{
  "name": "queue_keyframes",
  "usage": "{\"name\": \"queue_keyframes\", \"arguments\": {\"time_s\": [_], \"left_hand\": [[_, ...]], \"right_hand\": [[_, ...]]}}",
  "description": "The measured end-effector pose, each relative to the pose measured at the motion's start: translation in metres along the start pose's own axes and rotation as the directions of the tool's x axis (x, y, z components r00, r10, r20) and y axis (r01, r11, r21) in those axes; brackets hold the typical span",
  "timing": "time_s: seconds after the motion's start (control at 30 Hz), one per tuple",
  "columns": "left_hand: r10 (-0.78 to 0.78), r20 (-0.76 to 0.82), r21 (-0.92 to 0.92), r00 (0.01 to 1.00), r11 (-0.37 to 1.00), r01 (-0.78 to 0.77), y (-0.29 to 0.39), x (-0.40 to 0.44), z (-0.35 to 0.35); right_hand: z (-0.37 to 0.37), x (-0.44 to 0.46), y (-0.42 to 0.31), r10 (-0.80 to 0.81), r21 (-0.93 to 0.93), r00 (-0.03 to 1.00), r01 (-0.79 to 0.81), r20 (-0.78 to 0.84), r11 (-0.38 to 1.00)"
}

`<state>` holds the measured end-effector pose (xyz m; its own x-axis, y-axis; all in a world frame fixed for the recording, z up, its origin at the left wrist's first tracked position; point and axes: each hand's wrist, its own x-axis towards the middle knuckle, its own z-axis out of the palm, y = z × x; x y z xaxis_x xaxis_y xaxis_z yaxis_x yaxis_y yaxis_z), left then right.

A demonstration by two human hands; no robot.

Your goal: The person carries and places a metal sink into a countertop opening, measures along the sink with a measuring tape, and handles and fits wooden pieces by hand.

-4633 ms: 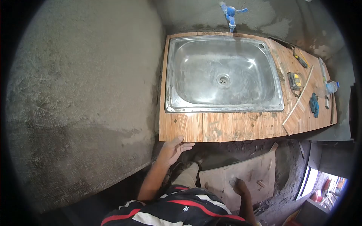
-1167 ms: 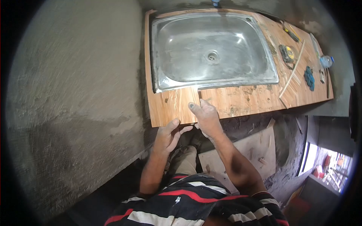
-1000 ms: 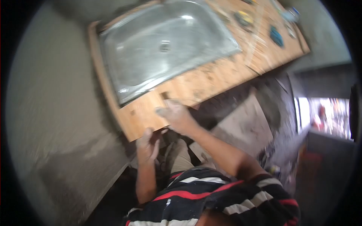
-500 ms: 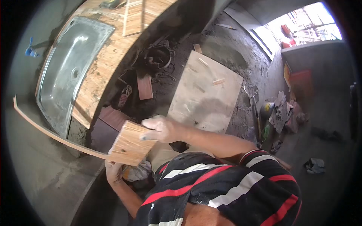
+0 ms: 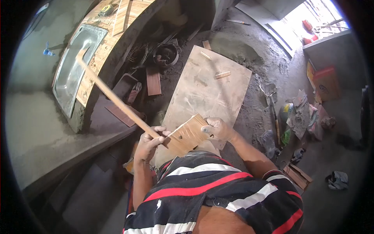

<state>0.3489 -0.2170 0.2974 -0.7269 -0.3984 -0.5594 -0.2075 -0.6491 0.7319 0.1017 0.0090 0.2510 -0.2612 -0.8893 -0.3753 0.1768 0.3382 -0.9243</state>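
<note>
An L-shaped wood-patterned tile piece (image 5: 187,134) is held in front of my striped shirt. Its long narrow strip reaches up and left over the steel sink (image 5: 74,64), ending in a short hook. My left hand (image 5: 150,144) grips the piece where the strip meets the wide part. At the wide part's right end, my right hand (image 5: 218,129) pinches the edge, thumb on top. The sink rests on the tiled counter (image 5: 103,48) at the upper left.
A large pale board (image 5: 210,85) lies on the floor ahead. Left of it are a bucket (image 5: 166,54) and reddish tile pieces (image 5: 154,81). Torn bags and debris (image 5: 302,117) lie to the right, with a cardboard box (image 5: 327,84) behind. A blue tap (image 5: 48,50) juts from the wall.
Both hands have lifted the tile piece off the counter's front left corner and brought it to my body. The view has turned right, and the strip now slants up across the sink.
</note>
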Motion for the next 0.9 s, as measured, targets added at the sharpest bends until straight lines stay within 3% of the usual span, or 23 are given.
{"name": "queue_keyframes", "arguments": {"time_s": [0.13, 0.27, 0.3, 0.4, 0.43, 0.47, 0.5, 0.6, 0.73, 0.9], "left_hand": [[-0.022, 0.14, 0.115, 0.99, 0.993, 0.006, -0.012, 0.017, 0.014], [-0.123, 0.271, 0.169, 0.955, 0.983, 0.079, -0.033, 0.051, 0.017], [-0.139, 0.309, 0.26, 0.941, 0.964, 0.057, -0.038, 0.06, 0.023], [-0.217, 0.414, 0.276, 0.884, 0.955, 0.106, -0.072, 0.091, 0.017], [-0.29, 0.438, 0.251, 0.851, 0.948, 0.194, -0.083, 0.102, 0.017], [-0.293, 0.459, 0.237, 0.839, 0.95, 0.201, -0.093, 0.11, 0.013], [-0.34, 0.451, 0.271, 0.825, 0.933, 0.236, -0.098, 0.116, 0.014], [-0.415, 0.471, 0.24, 0.778, 0.909, 0.34, -0.131, 0.134, 0.01], [-0.464, 0.409, 0.238, 0.785, 0.885, 0.399, -0.157, 0.156, 0.004], [-0.484, 0.292, 0.181, 0.825, 0.875, 0.449, -0.204, 0.178, 0.002]], "right_hand": [[-0.018, -0.027, 0.009, 0.059, 0.019, 0.998, -0.06, 0.024, 0.998], [-0.04, -0.042, 0.066, 0.198, -0.154, 0.98, -0.192, 0.023, 0.969], [-0.047, -0.049, 0.08, 0.222, -0.191, 0.974, -0.212, 0.035, 0.958], [-0.041, -0.07, 0.091, 0.348, -0.109, 0.937, -0.348, -0.021, 0.931], [-0.037, -0.078, 0.1, 0.363, -0.11, 0.931, -0.366, -0.045, 0.924], [-0.03, -0.086, 0.11, 0.373, -0.016, 0.924, -0.376, -0.077, 0.927], [-0.028, -0.091, 0.118, 0.386, 0.075, 0.917, -0.379, -0.105, 0.922], [-0.026, -0.101, 0.129, 0.513, 0.043, 0.849, -0.512, -0.122, 0.858], [-0.029, -0.092, 0.138, 0.6, 0.102, 0.789, -0.592, -0.129, 0.8], [-0.061, -0.065, 0.141, 0.612, -0.1, 0.789, -0.614, -0.06, 0.783]]}}
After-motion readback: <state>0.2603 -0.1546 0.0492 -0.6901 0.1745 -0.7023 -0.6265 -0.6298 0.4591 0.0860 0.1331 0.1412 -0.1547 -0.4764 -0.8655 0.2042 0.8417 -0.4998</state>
